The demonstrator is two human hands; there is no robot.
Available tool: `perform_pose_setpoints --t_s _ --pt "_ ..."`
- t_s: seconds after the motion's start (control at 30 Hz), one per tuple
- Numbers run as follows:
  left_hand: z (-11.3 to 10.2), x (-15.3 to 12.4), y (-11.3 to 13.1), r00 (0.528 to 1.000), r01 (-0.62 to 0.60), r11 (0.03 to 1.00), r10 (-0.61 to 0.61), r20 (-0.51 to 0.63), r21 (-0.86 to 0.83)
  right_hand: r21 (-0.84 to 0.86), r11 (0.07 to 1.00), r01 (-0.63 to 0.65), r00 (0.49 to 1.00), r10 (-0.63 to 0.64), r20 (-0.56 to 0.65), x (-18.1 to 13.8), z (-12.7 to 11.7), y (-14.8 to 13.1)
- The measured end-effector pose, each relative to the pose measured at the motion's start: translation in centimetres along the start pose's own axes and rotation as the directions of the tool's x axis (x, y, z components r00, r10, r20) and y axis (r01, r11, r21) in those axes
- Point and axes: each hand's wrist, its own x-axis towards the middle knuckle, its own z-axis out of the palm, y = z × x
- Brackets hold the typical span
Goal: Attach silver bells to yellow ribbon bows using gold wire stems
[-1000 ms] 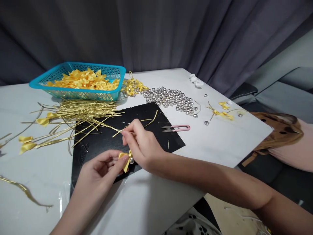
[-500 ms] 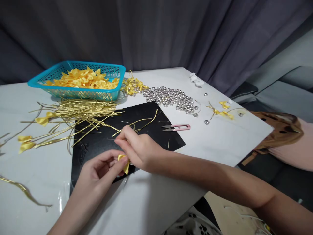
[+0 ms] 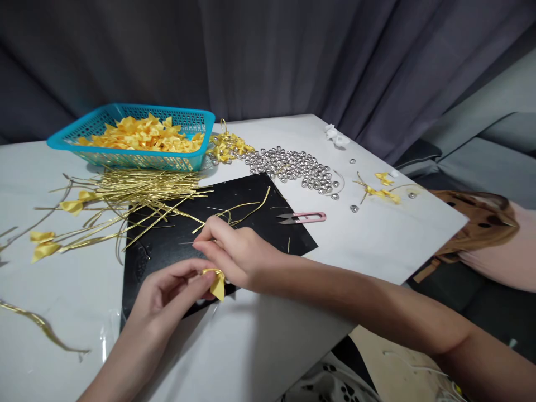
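Observation:
My left hand is closed, thumb and fingertips pinching a folded yellow ribbon piece above the front edge of a black mat. A short gold strand shows across its top. My right hand is also closed, just right of and above the ribbon piece. From its pinched thumb and forefinger a thin straight needle sticks out to the left. Any thread on it is too fine to make out. Behind the right hand, gold strands lie on the mat beside pink-handled thread snips.
A blue basket full of yellow ribbon pieces stands at the back left. In front of it lies a bundle of gold strands. Silver beads are heaped at the back middle. Yellow ribbon flowers lie near the right edge of the table.
My right hand has shifted slightly left with the needle. The yellow ribbon piece has turned a little in my left fingers, and more of it and the gold strand shows.

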Motion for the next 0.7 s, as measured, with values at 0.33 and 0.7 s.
perform_pose_setpoints --t_s 0.33,0.7 --pt "0.1 0.2 0.1 0.995 0.053 0.982 -0.067 -0.074 -0.182 0.119 0.993 0.019 0.991 -0.003 -0.132 0.2 0.3 0.7" --pt "0.3 0.0 1.2 0.970 -0.082 0.947 0.004 -0.244 -0.311 0.094 0.993 -0.069 0.966 0.090 -0.242 0.4 0.2 1.9"
